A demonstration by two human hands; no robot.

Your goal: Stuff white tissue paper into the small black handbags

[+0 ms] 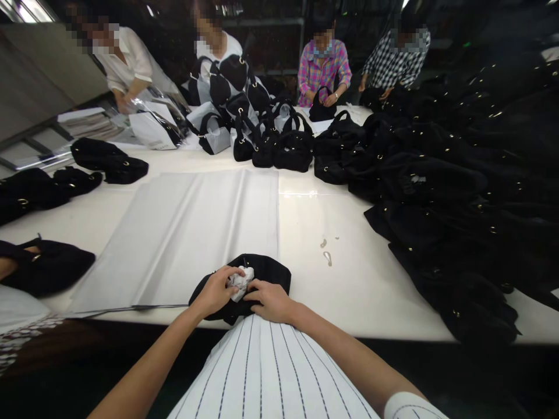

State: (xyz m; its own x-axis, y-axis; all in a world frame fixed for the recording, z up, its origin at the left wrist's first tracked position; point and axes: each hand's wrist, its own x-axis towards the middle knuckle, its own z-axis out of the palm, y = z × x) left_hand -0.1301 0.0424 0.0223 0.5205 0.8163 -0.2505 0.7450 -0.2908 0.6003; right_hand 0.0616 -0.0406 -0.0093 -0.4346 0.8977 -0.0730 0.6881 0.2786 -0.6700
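Note:
At the table's near edge, right in front of my body, lies a small black fabric bag [271, 270]. A wad of crumpled white tissue paper [243, 280] pokes out of its opening. My left hand [219, 289] is closed around the left side of the wad, with thumb and fingers on the paper. On the bag's right side rests my right hand [271, 301], its curled fingers gripping the fabric at the opening, close to the paper. The lower part of the wad is hidden inside the bag.
A stack of thin white paper sheets [187, 215] lies left of centre. Black bags [437, 186] are heaped along the right, and stuffed bags [236, 75] stand at the back. Several people work across the white table [314, 291]; another person's arm [7, 266] reaches in at left.

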